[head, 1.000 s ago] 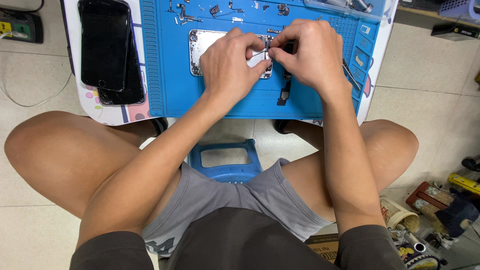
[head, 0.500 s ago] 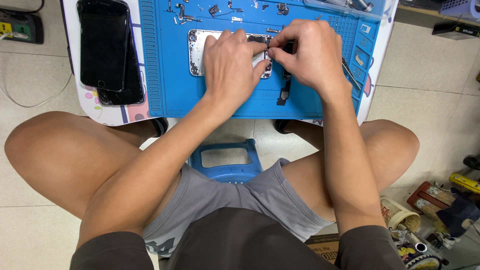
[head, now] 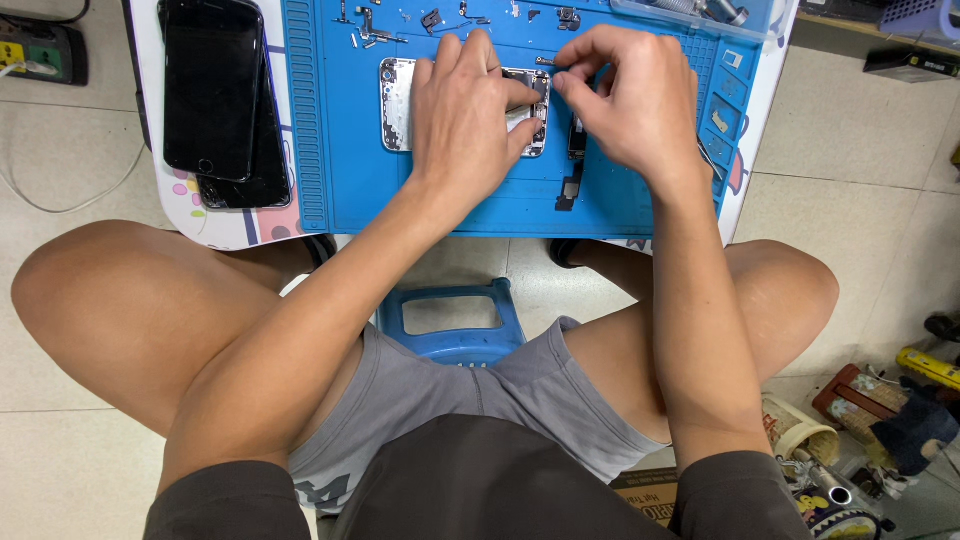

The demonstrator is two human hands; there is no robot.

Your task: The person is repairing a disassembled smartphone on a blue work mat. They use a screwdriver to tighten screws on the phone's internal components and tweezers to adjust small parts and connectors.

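while the left hand [head: 470, 120] presses flat on the phone shell [head: 398, 104], lying crosswise, the right hand [head: 630, 100] pinches a small part [head: 548, 62] just above its right end.

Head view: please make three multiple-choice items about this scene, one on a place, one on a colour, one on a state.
1. Where do the two dark phones lie?
A. left of the mat
B. on the floor
C. on the stool

2. What colour is the mat?
A. red
B. blue
C. green

3. What is the left hand doing?
A. hanging free
B. pressing flat on the phone shell
C. holding a cup

Answers:
1 A: the phones are stacked on the table beside the mat's left edge.
2 B: the mat is blue.
3 B: the left hand covers the shell, while the right hand pinches a small metal part in its fingers.
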